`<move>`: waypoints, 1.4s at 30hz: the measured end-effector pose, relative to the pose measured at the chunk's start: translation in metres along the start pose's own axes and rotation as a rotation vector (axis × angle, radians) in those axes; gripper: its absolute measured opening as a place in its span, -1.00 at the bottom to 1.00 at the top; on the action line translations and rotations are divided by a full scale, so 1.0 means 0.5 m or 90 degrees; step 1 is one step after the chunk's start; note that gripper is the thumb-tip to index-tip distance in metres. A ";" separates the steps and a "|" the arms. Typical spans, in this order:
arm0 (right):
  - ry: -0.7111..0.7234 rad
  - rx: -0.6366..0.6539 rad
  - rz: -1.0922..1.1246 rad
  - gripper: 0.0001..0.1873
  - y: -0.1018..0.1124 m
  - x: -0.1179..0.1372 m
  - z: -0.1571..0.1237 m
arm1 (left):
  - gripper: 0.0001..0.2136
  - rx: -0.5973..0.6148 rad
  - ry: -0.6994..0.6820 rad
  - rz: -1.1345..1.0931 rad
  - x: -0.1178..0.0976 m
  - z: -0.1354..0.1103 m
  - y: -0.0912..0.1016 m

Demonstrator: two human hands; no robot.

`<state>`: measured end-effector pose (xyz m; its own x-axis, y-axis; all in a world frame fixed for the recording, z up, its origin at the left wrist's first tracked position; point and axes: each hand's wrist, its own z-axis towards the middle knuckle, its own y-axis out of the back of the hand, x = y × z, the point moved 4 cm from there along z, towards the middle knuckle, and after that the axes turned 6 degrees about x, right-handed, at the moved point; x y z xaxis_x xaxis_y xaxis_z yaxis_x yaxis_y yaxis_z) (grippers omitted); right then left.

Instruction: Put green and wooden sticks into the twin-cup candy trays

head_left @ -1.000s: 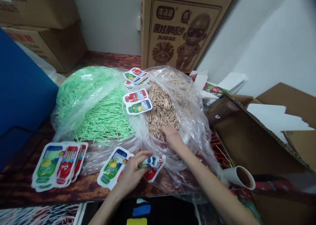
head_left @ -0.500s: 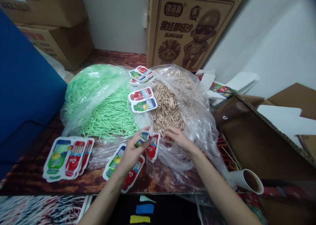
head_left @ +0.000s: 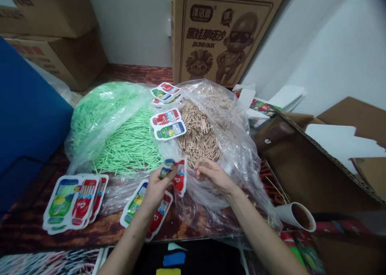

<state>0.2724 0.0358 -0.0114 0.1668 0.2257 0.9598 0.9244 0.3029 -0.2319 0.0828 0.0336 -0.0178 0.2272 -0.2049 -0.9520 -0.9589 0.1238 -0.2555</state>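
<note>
My left hand grips a small blister packet with a red Cola half and a green half, partly hidden by my fingers. Close to its right, my right hand has its fingers pinched together on what look like a few thin brown sticks. Beyond that hand, an opened plastic bag holds a heap of brown sticks. To the left lies a heap of green sticks in its own clear bag. Another packet lies flat beneath my left forearm.
Filled packets lie stacked at the front left; more packets rest between the heaps. On the right are a tilted paper cup and an open carton. A large cardboard box stands behind, with a blue panel at left.
My right hand has drawn slightly back from the brown heap, its fingers now pinched. The left hand keeps hold of the packet. The whole view has shifted a little.
</note>
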 end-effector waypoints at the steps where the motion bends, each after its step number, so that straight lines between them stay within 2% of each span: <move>1: 0.033 -0.050 -0.022 -0.81 0.010 0.007 -0.003 | -0.76 -0.037 0.018 -0.035 0.005 -0.005 0.017; 3: 0.077 -0.132 -0.092 -0.86 0.027 0.006 -0.009 | -0.70 -0.081 0.055 -0.088 0.013 -0.017 0.043; 5: 0.095 -0.179 -0.183 -0.90 0.035 -0.011 -0.013 | -0.64 -0.101 0.096 -0.114 0.021 -0.030 0.057; 7: 0.098 -0.209 -0.246 -0.89 0.038 -0.035 -0.016 | -0.62 -0.118 0.123 -0.122 0.029 -0.041 0.062; 11: 0.102 -0.234 -0.276 -0.83 0.038 -0.061 -0.026 | -0.62 -0.139 0.142 -0.140 0.037 -0.053 0.058; 15: 0.132 -0.224 -0.287 -0.81 0.031 -0.046 -0.035 | -0.65 -0.142 0.157 -0.144 0.037 -0.049 0.048; 19: 0.148 -0.192 -0.300 -0.79 0.017 -0.028 -0.038 | -0.72 -0.110 0.145 -0.113 0.037 -0.037 0.042; 23: 0.146 -0.176 -0.311 -0.79 0.006 -0.020 -0.037 | -0.76 -0.066 0.125 -0.013 0.031 -0.030 0.041; 28: 0.157 -0.144 -0.323 -0.78 -0.012 -0.009 -0.034 | -0.78 0.008 0.062 0.140 -0.005 -0.034 0.029; 32: 0.160 -0.116 -0.325 -0.78 -0.033 0.004 -0.028 | -0.79 0.060 0.053 0.212 -0.024 -0.045 0.020; 42: 0.172 -0.092 -0.351 -0.78 -0.074 0.039 -0.014 | -0.77 0.079 0.070 0.201 -0.034 -0.052 0.029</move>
<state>0.2440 0.0223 0.0171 -0.2847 -0.1761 0.9423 0.9328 0.1758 0.3146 0.0606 0.0137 -0.0008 -0.1037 -0.2396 -0.9653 -0.9494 0.3132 0.0243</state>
